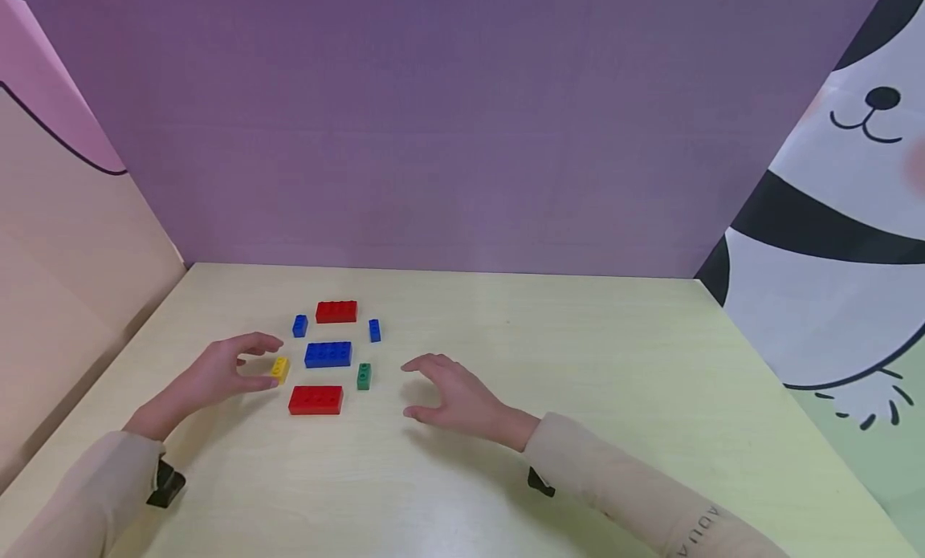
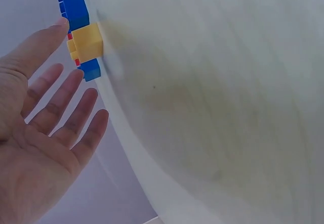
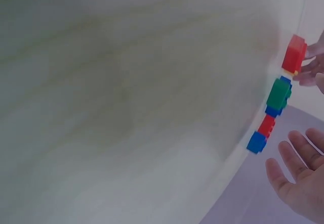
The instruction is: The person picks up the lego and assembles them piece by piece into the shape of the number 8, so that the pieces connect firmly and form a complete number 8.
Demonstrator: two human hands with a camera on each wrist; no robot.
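L hand (image 1: 217,375) is holding thumb + fingers spread by the yellow brick (image 1: 279,370), prob. to leave it room; can't tell if thumb's touching; it's sitting left of the big blue brick (image 1: 328,355) on the surface (image 1: 614,365); R hand (image 1: 466,399) is hanging spread near the green brick (image 1: 364,376).

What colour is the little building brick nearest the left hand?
Yellow; the building brick shows best in the head view.

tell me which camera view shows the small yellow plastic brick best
Left wrist: the small yellow plastic brick appears largest there, side and studs showing. Head shows it smaller, from above, beside the left hand. Right wrist shows only a sliver by a red rectangular plastic brick.
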